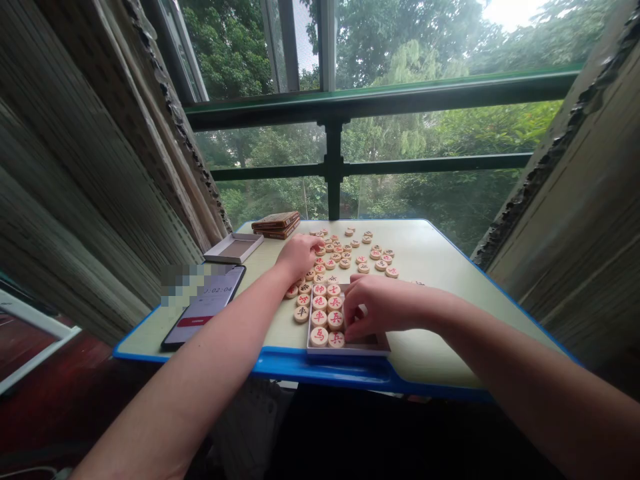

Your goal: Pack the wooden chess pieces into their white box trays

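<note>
Round wooden Chinese chess pieces (345, 263) with red or black characters lie loose over the table. At the near edge an open shallow box (324, 351) holds two columns of red pieces (319, 317), face up. Past the box, my left hand (299, 256) has its fingers bent down onto a piece (321, 252) among the loose ones. My right hand (377, 303) reaches into the box beside the second column, fingers curled and pressed low. Whatever sits between those fingertips is hidden.
A phone (210, 307) showing a timer lies left on the blue-edged table (440, 333). Behind it are a shallow box lid (234, 249) and a stacked pair of brown boxes (276, 225). Curtains (575, 167) flank the window, with a green rail (400, 97) across it.
</note>
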Demonstrator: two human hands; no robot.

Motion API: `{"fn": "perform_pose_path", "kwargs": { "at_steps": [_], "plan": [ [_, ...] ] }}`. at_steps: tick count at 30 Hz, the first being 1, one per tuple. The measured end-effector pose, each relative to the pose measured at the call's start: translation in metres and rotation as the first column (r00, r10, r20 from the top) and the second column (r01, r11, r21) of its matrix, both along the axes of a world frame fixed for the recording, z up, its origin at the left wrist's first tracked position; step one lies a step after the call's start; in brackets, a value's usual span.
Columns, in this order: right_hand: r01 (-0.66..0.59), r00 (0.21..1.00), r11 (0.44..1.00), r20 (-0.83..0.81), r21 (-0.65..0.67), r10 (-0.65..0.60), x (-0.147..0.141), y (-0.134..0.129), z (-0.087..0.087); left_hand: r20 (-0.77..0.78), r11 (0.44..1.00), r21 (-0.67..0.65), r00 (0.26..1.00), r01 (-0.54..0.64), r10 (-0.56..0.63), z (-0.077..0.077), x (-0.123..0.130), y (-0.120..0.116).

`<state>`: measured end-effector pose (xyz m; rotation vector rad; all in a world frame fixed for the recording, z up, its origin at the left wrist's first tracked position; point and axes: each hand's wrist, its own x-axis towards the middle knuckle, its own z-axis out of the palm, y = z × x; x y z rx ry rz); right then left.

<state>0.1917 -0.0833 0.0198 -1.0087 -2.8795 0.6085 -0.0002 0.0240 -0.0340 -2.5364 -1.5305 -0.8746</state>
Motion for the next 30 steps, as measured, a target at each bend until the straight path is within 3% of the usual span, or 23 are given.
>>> {"fn": "perform_pose_path", "kwargs": {
  "at_steps": [6, 19, 23, 27, 30],
  "plan": [
    [-0.077, 0.977, 0.990, -0.190, 0.121, 0.099, -0.001, 0.001, -0.001, -0.005, 1.000, -0.016, 1.000, 0.000, -0.001, 0.002, 0.001, -0.002],
    [-0.120, 0.974, 0.986, -0.177, 0.113, 0.139, 0.000, 0.004, -0.004, -0.013, 1.000, -0.011, 1.000, 0.005, -0.005, 0.002, 0.001, -0.002],
    [-0.030, 0.962, 0.983, -0.261, 0.179, 0.077, 0.002, 0.008, -0.002, -0.037, 0.993, -0.105, 0.998, -0.055, 0.051, 0.011, -0.006, -0.004],
    [0.206, 0.937, 0.940, -0.332, 0.273, -0.109, 0.006, 0.019, -0.007, -0.144, 0.943, -0.283, 0.980, -0.174, 0.138, 0.036, -0.018, -0.018],
    [0.257, 0.943, 0.924, -0.283, 0.282, -0.175, 0.007, 0.026, -0.012, -0.247, 0.886, -0.433, 0.967, -0.168, 0.063, 0.052, -0.027, -0.031]
  ]
}}
